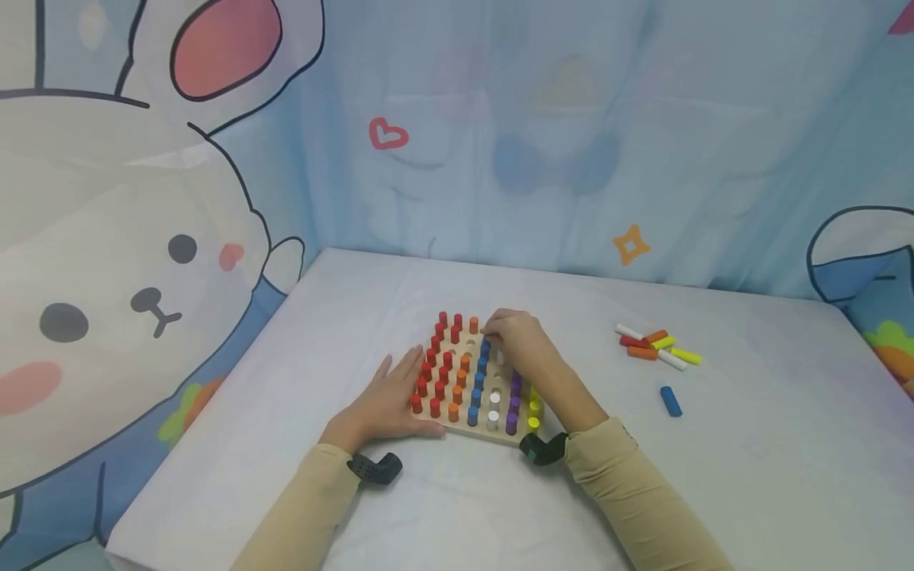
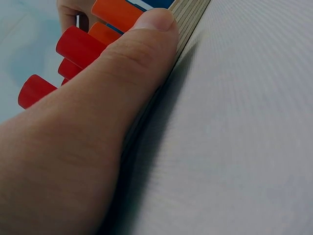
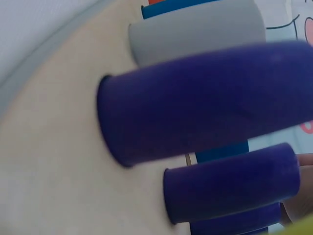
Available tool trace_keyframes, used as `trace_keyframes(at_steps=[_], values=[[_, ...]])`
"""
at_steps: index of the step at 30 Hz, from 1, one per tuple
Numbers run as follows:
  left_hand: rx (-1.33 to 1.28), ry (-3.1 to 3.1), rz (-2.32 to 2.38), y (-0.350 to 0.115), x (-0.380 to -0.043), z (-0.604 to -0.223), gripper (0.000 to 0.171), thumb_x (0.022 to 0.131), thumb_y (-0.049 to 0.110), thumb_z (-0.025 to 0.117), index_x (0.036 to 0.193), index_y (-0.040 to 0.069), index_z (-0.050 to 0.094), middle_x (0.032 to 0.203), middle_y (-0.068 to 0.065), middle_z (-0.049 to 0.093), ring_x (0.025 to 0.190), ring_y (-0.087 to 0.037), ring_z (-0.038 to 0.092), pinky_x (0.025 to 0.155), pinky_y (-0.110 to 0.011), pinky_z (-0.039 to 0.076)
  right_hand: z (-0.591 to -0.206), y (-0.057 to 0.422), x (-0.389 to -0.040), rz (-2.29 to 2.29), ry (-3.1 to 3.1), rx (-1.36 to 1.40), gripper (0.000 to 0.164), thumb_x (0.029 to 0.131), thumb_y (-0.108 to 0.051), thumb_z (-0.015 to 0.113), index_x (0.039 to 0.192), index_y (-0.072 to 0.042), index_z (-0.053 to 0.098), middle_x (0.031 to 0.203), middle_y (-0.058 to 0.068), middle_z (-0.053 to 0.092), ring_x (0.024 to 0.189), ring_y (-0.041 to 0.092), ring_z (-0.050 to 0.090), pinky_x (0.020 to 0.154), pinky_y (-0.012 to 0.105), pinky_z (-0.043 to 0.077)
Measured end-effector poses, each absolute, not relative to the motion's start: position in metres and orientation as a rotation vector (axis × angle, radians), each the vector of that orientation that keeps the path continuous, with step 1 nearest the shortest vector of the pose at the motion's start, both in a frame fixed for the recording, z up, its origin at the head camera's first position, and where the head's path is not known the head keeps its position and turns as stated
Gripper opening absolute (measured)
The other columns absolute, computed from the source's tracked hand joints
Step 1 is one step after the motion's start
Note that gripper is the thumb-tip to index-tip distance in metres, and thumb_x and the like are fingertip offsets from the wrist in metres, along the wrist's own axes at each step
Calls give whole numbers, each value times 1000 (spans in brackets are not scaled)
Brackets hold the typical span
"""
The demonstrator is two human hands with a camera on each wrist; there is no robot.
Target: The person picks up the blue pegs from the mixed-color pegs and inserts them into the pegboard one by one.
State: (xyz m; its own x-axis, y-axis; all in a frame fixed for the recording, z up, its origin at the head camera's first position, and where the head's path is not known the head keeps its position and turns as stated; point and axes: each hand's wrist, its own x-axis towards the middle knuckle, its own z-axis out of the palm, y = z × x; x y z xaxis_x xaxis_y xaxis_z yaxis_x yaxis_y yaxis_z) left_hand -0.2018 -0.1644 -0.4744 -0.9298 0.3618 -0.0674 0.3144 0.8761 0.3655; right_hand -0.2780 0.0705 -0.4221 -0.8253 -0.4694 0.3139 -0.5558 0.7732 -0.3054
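Note:
A wooden pegboard [image 1: 458, 427] lies on the table with rows of red, orange, blue, white, purple and yellow pegs. My left hand [image 1: 389, 403] steadies its near left corner, fingers spread along the left side and thumb at the front edge. The left wrist view shows that thumb [image 2: 142, 54] against the board's edge, beside red pegs [image 2: 80, 46]. At the far end of the blue row, my right hand [image 1: 521, 339] curls thumb and forefinger together in a pinch on a peg, mostly hidden by the fingers. Purple pegs [image 3: 205, 103] and a white peg [image 3: 195, 32] fill the right wrist view.
To the right of the board lies a loose pile of several pegs, among them a red peg [image 1: 634, 342], an orange peg [image 1: 643, 353] and a yellow peg [image 1: 685, 356]. A single blue peg [image 1: 670, 401] lies nearer. A printed curtain [image 1: 457, 159] hangs behind the white table [image 1: 771, 444].

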Motion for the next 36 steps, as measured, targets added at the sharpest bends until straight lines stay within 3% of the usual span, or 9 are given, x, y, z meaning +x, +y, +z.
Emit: trace_keyframes(at_steps=[27, 36], values=[[545, 2937, 520, -164, -201, -477, 124, 64, 81, 60, 154, 12, 9, 162, -2, 9, 149, -15, 6, 122, -45, -1, -422, 69, -276, 579, -2814, 757, 13, 89, -7, 65, 98, -6, 74, 101, 8, 73, 100, 25, 68, 88, 35, 55], [539, 2921, 530, -164, -202, -476, 125, 64, 82, 60, 154, 12, 8, 162, -1, 7, 149, -15, 4, 122, -44, -2, -419, 68, -274, 534, -2879, 757, 18, 91, -6, 62, 105, -6, 72, 108, 9, 72, 105, 26, 66, 92, 37, 54]])
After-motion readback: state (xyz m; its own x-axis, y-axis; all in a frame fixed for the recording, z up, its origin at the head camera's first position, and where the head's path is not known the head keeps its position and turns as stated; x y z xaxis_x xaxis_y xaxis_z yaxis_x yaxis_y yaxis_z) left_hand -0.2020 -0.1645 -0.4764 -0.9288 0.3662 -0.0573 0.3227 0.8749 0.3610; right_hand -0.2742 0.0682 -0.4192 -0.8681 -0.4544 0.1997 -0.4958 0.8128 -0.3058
